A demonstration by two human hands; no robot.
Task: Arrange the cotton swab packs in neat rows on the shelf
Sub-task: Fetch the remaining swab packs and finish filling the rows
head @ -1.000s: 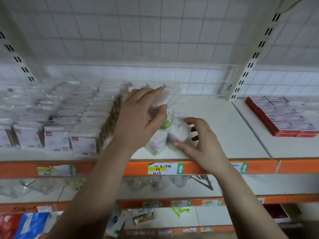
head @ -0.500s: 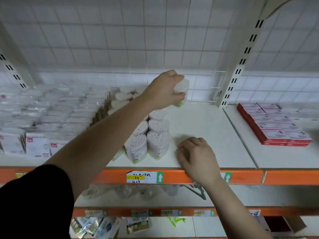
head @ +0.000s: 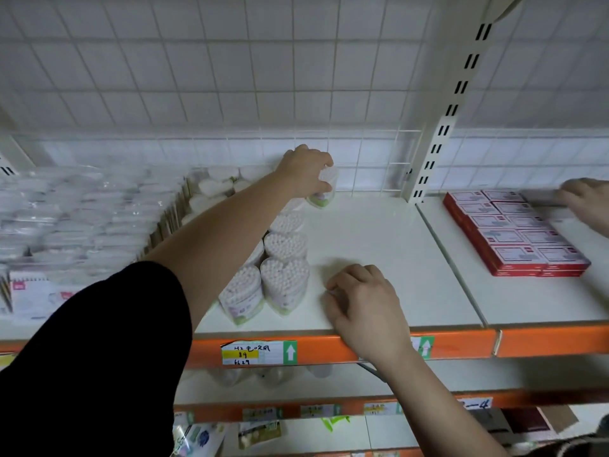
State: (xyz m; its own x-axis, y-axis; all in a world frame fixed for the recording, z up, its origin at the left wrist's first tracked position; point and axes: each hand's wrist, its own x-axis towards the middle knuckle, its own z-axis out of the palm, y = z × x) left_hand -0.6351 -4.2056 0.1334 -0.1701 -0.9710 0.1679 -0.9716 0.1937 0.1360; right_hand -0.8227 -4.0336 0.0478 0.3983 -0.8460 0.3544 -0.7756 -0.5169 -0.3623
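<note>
Heart-shaped clear packs of white cotton swabs (head: 286, 285) stand in rows running from the front of the white shelf (head: 389, 258) toward its back. My left hand (head: 308, 173) reaches to the back of the shelf and grips one cotton swab pack (head: 324, 192) from above, its base on or just above the shelf by the wire grid. My right hand (head: 365, 305) rests on the shelf near the front edge, right of the front packs, with fingers curled and holding nothing.
Bagged white goods (head: 82, 219) fill the shelf to the left. Red boxes (head: 514, 235) lie on the neighbouring shelf to the right, where another person's hand (head: 586, 202) touches them. A slotted upright (head: 441, 127) divides the shelves. The orange rail (head: 329, 351) carries price labels.
My left hand carried a swab pack from the front cluster to the back of the shelf and lowered it there. My right hand let go of the front packs. Another person's hand appeared at right.
</note>
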